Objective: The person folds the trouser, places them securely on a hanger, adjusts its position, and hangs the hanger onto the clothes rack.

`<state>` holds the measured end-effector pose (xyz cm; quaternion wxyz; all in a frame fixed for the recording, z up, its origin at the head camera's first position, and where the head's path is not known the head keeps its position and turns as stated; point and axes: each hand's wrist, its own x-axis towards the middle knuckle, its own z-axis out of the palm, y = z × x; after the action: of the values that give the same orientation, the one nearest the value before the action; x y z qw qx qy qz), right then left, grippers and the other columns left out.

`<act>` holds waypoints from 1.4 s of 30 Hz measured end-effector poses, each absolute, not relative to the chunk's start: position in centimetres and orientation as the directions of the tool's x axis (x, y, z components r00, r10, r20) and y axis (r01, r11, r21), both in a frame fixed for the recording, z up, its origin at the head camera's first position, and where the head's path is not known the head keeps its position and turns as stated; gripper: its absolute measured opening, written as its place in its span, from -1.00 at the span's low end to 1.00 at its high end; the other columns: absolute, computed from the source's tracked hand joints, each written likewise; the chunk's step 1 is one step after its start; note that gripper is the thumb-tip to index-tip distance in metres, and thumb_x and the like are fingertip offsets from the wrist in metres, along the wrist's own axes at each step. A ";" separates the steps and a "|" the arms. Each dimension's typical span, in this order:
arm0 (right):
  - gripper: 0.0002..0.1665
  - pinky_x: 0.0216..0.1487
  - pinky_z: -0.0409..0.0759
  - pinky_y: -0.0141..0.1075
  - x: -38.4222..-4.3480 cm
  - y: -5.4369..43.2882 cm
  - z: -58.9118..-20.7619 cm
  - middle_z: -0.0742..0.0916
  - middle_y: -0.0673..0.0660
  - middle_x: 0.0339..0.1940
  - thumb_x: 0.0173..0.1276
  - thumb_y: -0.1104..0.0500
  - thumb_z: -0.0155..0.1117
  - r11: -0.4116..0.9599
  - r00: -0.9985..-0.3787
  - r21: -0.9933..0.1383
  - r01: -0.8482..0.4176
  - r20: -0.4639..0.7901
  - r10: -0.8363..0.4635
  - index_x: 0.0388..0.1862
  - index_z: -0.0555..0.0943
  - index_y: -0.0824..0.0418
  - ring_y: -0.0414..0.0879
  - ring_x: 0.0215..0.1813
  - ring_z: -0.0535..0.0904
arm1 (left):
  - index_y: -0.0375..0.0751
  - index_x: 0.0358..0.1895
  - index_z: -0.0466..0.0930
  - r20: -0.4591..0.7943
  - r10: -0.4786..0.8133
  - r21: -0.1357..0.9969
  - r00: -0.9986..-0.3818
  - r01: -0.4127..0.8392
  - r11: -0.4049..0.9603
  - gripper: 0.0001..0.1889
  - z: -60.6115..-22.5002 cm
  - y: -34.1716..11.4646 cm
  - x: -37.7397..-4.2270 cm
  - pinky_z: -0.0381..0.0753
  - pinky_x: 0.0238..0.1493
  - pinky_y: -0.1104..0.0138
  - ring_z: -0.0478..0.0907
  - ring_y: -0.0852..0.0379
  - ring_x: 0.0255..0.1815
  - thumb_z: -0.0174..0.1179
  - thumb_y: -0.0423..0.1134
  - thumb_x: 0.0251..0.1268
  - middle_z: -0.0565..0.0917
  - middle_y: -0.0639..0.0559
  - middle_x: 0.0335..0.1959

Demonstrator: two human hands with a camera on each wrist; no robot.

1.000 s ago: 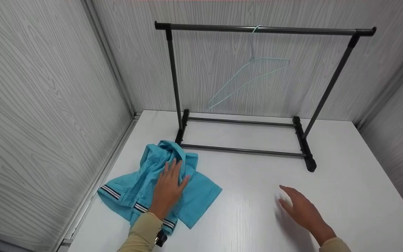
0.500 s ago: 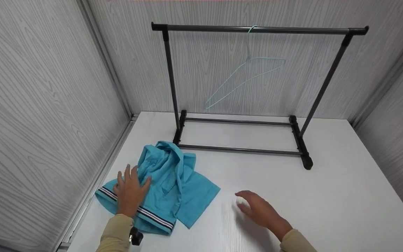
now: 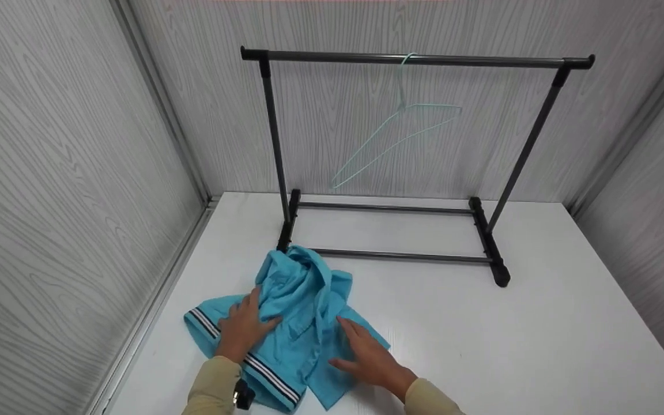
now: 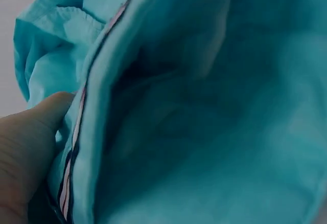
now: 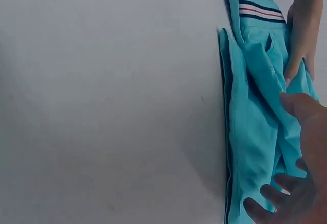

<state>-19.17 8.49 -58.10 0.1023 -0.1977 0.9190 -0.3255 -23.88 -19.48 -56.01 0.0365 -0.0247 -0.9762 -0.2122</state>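
Turquoise pants [image 3: 286, 351] with a dark-and-white striped waistband lie crumpled on the white table, in front of the rack's left foot. My left hand [image 3: 244, 327] rests on their left part, just above the striped band, with its fingers spread. In the left wrist view the waist opening of the pants [image 4: 214, 132] fills most of the picture; the thumb lies by the band and the other fingers are hidden. My right hand [image 3: 369, 357] is over the pants' right leg, fingers apart and loosely bent. Whether it touches the cloth I cannot tell.
A black garment rack [image 3: 424, 59] stands at the back of the table [image 3: 539, 346]. From its top bar hangs a thin pale-green wire hanger [image 3: 366, 141], turned at an angle. Grey wood-grain panels [image 3: 78, 173] enclose the table left, right and behind.
My left hand shifted left across the pants, then slightly right. From the bare table my right hand has come left to the pants' right leg. The pants now sit slightly further right.
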 end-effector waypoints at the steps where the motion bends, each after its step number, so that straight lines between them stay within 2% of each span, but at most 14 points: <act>1: 0.06 0.25 0.26 0.04 -19.2 8.4 -58.3 0.20 0.15 0.44 0.21 -0.24 0.23 0.706 -0.909 -0.650 -0.282 -0.054 -0.414 0.51 -0.07 0.06 0.07 0.41 0.14 | -0.16 0.41 0.10 0.099 0.058 0.412 -0.993 0.094 0.906 -0.10 -56.0 -18.7 -23.8 0.22 -0.12 -0.38 0.31 -0.34 0.15 0.27 0.17 0.06 0.39 -0.25 0.22; 8: 0.16 0.28 0.15 0.13 -19.4 9.4 -58.8 0.18 0.25 0.44 0.17 -0.38 0.14 0.686 -0.954 -0.698 -0.207 -0.013 -0.301 0.50 -0.10 0.20 0.15 0.40 0.10 | -0.10 0.36 0.22 0.226 0.148 0.374 -0.963 0.227 0.899 -0.21 -57.2 -13.5 -23.3 0.36 -0.13 -0.22 0.41 -0.21 0.10 0.27 0.14 0.09 0.50 -0.15 0.14; 13: 0.07 0.25 0.07 0.25 -19.9 10.0 -59.1 0.23 0.27 0.42 0.24 -0.26 0.18 0.722 -0.983 -0.678 -0.140 0.011 -0.181 0.48 -0.04 0.26 0.22 0.37 0.13 | -0.12 0.35 0.24 0.276 0.214 0.336 -0.937 0.303 0.892 -0.25 -57.8 -11.2 -23.0 0.38 -0.14 -0.22 0.42 -0.18 0.10 0.24 0.13 0.13 0.50 -0.13 0.14; 19: -0.07 0.13 0.05 0.33 -20.5 10.8 -59.9 0.30 0.31 0.34 0.26 -0.08 0.26 0.773 -0.995 -0.628 -0.086 0.017 -0.096 0.42 0.09 0.33 0.28 0.29 0.16 | -0.13 0.36 0.22 0.212 0.288 0.349 -0.934 0.348 0.870 -0.24 -57.5 -9.6 -23.1 0.31 -0.08 -0.31 0.35 -0.22 0.19 0.22 0.12 0.13 0.44 -0.12 0.21; 27: -0.20 0.12 0.05 0.36 -21.4 12.7 -59.6 0.30 0.44 0.30 0.28 0.19 0.24 0.780 -0.990 -0.609 -0.141 0.098 -0.102 0.36 0.11 0.47 0.36 0.29 0.16 | -0.13 0.41 0.13 0.119 0.363 0.400 -0.924 0.379 0.834 -0.15 -57.3 -7.6 -24.3 0.24 0.01 -0.31 0.27 -0.21 0.26 0.22 0.14 0.09 0.37 -0.11 0.28; 31: -0.19 0.15 -0.03 0.39 -21.9 14.0 -59.8 0.29 0.43 0.32 0.28 0.17 0.20 0.795 -0.993 -0.596 -0.115 0.092 -0.075 0.36 0.09 0.49 0.31 0.33 0.15 | -0.14 0.42 0.10 0.088 0.386 0.414 -0.918 0.386 0.824 -0.16 -57.4 -6.4 -24.6 0.20 0.05 -0.32 0.22 -0.23 0.30 0.21 0.08 0.08 0.34 -0.11 0.30; 37: -0.18 0.17 -0.19 0.42 -22.3 16.4 -60.2 0.19 0.44 0.38 0.33 0.10 0.07 0.838 -0.996 -0.538 -0.090 0.028 -0.088 0.39 0.01 0.49 0.31 0.39 0.05 | -0.10 0.44 0.07 0.070 0.407 0.408 -0.911 0.398 0.822 -0.18 -57.3 -4.4 -24.9 0.15 0.08 -0.33 0.14 -0.24 0.35 0.14 0.06 0.10 0.29 -0.08 0.34; 42: -0.22 0.18 -0.38 0.37 -22.7 19.2 -59.6 0.05 0.43 0.44 0.38 0.17 -0.09 0.803 -0.982 -0.591 -0.079 -0.094 -0.166 0.43 -0.12 0.48 0.31 0.43 -0.12 | -0.09 0.43 0.07 0.083 0.414 0.445 -0.906 0.406 0.798 -0.24 -57.3 -2.9 -25.2 0.09 0.10 -0.35 0.16 -0.06 0.36 0.12 0.00 0.16 0.27 -0.04 0.35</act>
<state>-22.74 19.23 -59.62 0.0703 -0.0646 0.9469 -0.3071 -25.18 -2.89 -57.28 -0.0095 -0.2162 -0.9482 -0.2327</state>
